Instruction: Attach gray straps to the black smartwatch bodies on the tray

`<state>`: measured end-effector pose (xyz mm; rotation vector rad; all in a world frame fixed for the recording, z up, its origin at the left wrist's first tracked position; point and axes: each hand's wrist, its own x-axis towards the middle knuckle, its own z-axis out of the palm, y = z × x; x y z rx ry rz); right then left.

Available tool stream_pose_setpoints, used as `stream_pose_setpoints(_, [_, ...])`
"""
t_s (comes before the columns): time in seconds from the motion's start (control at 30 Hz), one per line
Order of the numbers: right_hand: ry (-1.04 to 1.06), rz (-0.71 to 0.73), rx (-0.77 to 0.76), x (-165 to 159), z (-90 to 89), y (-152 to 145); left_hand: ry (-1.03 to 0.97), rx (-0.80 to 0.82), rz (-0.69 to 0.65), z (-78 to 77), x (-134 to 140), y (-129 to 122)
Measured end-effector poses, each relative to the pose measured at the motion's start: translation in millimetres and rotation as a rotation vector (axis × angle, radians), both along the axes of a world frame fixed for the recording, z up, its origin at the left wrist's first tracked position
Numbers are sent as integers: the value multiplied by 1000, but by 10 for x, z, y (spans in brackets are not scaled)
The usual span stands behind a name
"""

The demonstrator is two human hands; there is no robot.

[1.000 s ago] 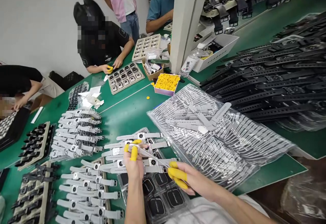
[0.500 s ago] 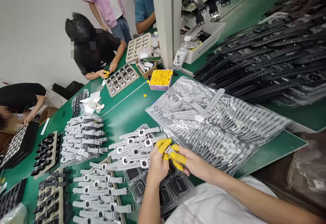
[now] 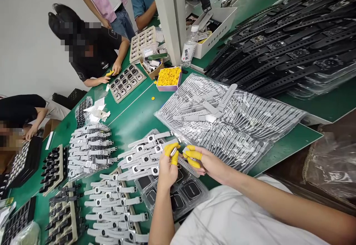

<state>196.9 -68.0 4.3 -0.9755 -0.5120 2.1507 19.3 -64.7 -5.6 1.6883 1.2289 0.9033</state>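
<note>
A grey watch strap (image 3: 187, 164) is held over the green worktop (image 3: 133, 120) at the lower middle of the view, pinched between both hands. The left hand (image 3: 167, 169) is closed on a small silver piece (image 3: 173, 151), its yellow-capped fingers (image 3: 170, 149) clenched around it; the right hand (image 3: 204, 161), at 3 o'clock from the left, has its capped fingertips closed on the strap's upper end (where strap and silver piece meet cannot be told). Under the hands a clear tray of black watch bodies (image 3: 178, 196) is seen. At 9 o'clock from the hands, rows of grey strapped watches (image 3: 144, 156) are laid out, with a further pile (image 3: 91, 144) beyond them. At 1 o'clock a clear bag of grey straps (image 3: 244, 126) is spread, loose straps resting on top. Farther up, at 12 o'clock, a small box of yellow finger caps (image 3: 168, 78) is set beside a white post (image 3: 167, 18), and a water bottle (image 3: 189, 50) stands just right of that post. Black watches (image 3: 292, 44) are heaped at 2 o'clock. At 11 o'clock a seated person's hands (image 3: 111, 74) are placed by a tray of watch faces (image 3: 126, 81).
</note>
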Motion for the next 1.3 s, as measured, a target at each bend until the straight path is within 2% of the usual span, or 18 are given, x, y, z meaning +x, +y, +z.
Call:
stream_pose_setpoints(0.1, [4, 125, 66, 18, 5, -9, 50, 43, -117, 19, -8, 0])
stream_pose_setpoints(0.17, [8, 151, 75, 6, -1, -12, 52, 50, -174, 23, -8, -1])
stream_pose_setpoints(0.4, [-19, -7, 9, 3, -18, 30, -52, -1, 31, 3, -9, -5])
stream_pose_setpoints(0.57, [-9, 147, 94, 21, -20, 5, 38, 52, -145, 19, -15, -7])
stream_pose_setpoints(0.63, [-12, 122, 82, -8, -30, -6, 53, 57, -161, 9, -7, -11])
stream_pose_setpoints(0.8, [11, 24, 30, -85, -44, -16, 53, 45, -71, -13, 27, -35])
stream_pose_setpoints(1.03, [12, -16, -23, -51, 42, 8, 56, -71, -126, 129, 23, -82])
stream_pose_setpoints(1.1, [-8, 31, -28, -24, 71, 37, 102, -33, -106, 154, 27, -91])
stream_pose_setpoints(1.3, [-141, 169, 26, 55, 93, 84, 414, 189, -105, 199, 39, -113])
